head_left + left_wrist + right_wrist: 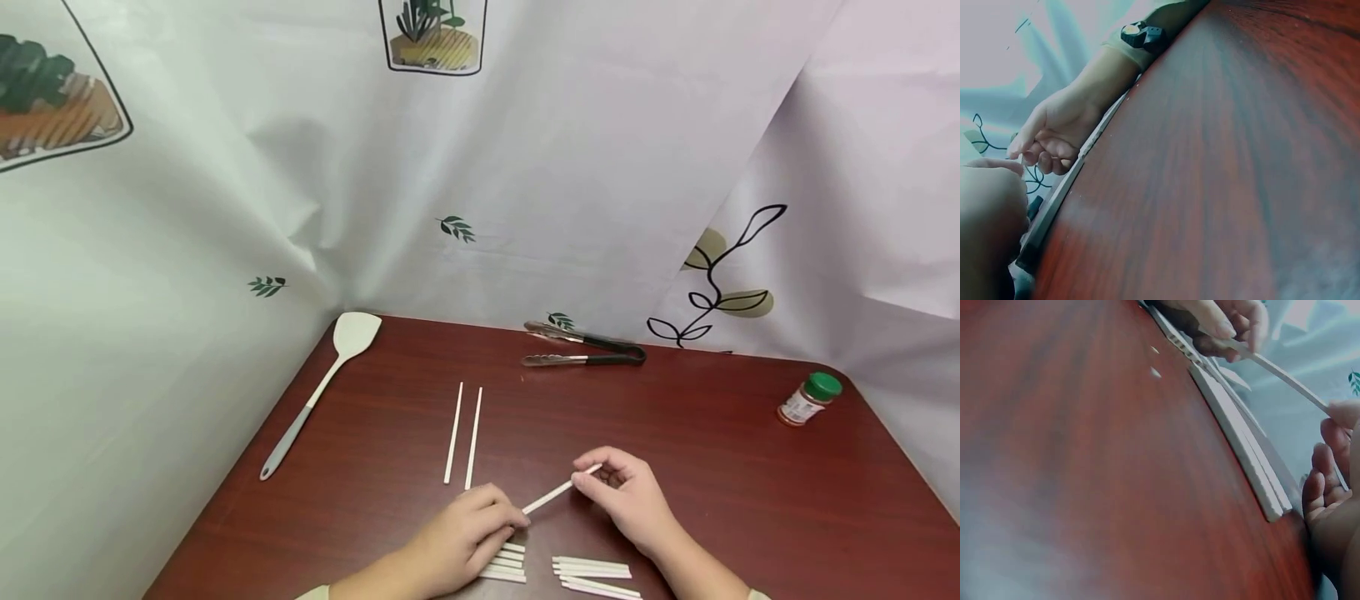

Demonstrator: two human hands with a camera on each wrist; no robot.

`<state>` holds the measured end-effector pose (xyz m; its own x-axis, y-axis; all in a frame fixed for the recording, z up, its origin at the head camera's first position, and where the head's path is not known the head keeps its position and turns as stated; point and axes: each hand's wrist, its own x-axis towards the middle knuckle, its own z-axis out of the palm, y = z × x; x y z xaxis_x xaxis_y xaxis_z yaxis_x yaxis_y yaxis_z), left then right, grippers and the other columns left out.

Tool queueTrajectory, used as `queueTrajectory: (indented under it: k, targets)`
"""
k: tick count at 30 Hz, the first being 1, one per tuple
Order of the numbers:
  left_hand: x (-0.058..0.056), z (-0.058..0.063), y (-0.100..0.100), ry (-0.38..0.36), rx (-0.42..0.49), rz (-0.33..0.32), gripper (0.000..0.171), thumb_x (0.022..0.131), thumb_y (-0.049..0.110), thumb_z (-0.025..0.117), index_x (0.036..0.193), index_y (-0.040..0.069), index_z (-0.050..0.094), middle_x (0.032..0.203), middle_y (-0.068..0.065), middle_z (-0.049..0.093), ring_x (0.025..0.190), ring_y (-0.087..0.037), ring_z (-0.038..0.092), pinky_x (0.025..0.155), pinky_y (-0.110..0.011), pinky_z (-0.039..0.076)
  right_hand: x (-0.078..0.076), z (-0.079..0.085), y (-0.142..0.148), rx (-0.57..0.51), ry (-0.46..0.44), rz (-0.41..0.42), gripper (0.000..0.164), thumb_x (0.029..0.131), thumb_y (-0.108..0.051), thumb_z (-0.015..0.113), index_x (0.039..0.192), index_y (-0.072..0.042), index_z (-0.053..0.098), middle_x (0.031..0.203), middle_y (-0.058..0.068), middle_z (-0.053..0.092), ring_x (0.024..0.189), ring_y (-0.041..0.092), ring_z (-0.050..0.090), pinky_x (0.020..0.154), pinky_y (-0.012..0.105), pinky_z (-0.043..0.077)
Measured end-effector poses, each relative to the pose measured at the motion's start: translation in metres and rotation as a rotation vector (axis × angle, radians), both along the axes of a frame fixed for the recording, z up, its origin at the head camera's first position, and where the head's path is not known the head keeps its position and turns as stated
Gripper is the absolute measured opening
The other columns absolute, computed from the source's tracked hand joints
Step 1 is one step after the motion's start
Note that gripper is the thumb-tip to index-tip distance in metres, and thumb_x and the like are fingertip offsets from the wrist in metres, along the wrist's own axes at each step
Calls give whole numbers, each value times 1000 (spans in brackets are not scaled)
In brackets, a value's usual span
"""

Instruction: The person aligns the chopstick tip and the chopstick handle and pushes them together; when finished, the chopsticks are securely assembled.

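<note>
Both hands hold one thin white stick [551,497] slantwise above the table, its right end higher in the head view. My left hand [465,537] pinches the lower left end. Near the other end, the thumb and fingers of my right hand [630,500] pinch it. The right wrist view shows the stick [1288,378] stretched between the left hand [1229,325] and the right hand [1335,462]. Below the left hand lies a row of white sticks [512,563], partly hidden by it. A second group of white sticks [592,567] lies to its right.
Two longer-looking white sticks [453,433] lie side by side beyond the left hand. A spatula [322,387] rests along the table's left edge. Metal tongs [585,360] with black handles lie at the back. A green-capped jar [810,398] stands at the right.
</note>
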<state>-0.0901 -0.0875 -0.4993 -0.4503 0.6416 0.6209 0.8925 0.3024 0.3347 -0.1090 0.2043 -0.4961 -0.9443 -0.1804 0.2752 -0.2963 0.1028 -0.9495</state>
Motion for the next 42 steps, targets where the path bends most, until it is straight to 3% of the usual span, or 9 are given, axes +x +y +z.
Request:
queueTrajectory:
  k: [4, 9, 14, 23, 27, 34, 42]
  targets:
    - [-4, -2, -7, 64, -80, 5, 21, 98, 15, 73, 116, 25, 75, 112, 15, 66, 101, -1, 60, 95, -22, 46, -13, 2, -7, -39, -95, -37, 27, 95, 2, 76, 118, 12, 65, 85, 2, 70, 72, 9, 64, 62, 25, 54]
    - [-18, -2, -18, 71, -85, -78, 38, 87, 12, 78, 123, 23, 76, 118, 13, 68, 106, -3, 60, 96, -24, 47, -29, 2, -16, -55, -125, -31, 38, 96, -1, 77, 127, 11, 59, 82, 9, 68, 67, 13, 62, 58, 27, 54]
    - [-29, 0, -27, 73, -51, -49, 33, 88, 13, 82, 120, 22, 78, 115, 13, 70, 106, -4, 63, 95, -26, 49, -46, -2, -27, 57, -76, -5, 41, 94, -5, 81, 129, 6, 63, 84, 10, 72, 65, 12, 62, 58, 26, 53]
    - [-31, -1, -26, 107, -102, 8, 35, 89, 28, 86, 122, 20, 76, 109, 14, 73, 102, -4, 65, 94, -27, 49, -71, 3, -52, 250, -48, -11, 56, 91, -13, 85, 140, 2, 63, 87, -4, 74, 74, 11, 63, 68, 23, 50]
    - [-31, -2, -24, 125, -94, 73, 37, 86, 33, 88, 119, 20, 79, 106, 14, 72, 98, -6, 63, 90, -29, 49, -74, 6, -60, 374, -31, -44, 54, 89, -18, 87, 137, -4, 67, 90, -10, 74, 73, 10, 62, 68, 25, 50]
    - [-30, -4, -21, 64, -110, 177, 30, 81, 35, 92, 108, 23, 86, 100, 11, 63, 97, -11, 52, 83, -34, 41, -67, 7, -69, 741, 149, -164, 38, 80, -35, 92, 114, -20, 80, 92, -11, 55, 82, 7, 55, 71, 33, 48]
    - [-31, -6, -22, 67, -133, 187, 32, 81, 28, 87, 112, 22, 84, 125, 6, 70, 117, -18, 55, 88, -44, 40, -61, 4, -81, 820, 193, -235, 52, 82, -44, 91, 123, -14, 78, 111, -3, 67, 96, 17, 68, 77, 40, 56]
